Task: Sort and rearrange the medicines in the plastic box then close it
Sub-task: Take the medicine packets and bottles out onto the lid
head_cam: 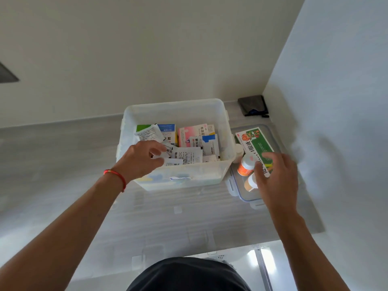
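A translucent plastic box (210, 106) stands open on the counter, filled with medicine cartons and white sachets (189, 156). My left hand (140, 158) reaches over the box's near wall and pinches a white sachet (174, 162) at the front left. The box's lid (245, 196) lies flat to the right of the box. On the lid lie a green and red carton (256, 143), an orange-labelled bottle (245, 164), a second small bottle (251, 183) and a white bottle (238, 153). My right hand (277, 177) rests over the carton's near end, fingers spread, beside the orange bottle.
The grey counter (63, 164) runs against a white back wall and meets a white side wall on the right. A dark flat object (253, 105) lies in the back right corner. The counter's front edge (189, 255) is just below my arms.
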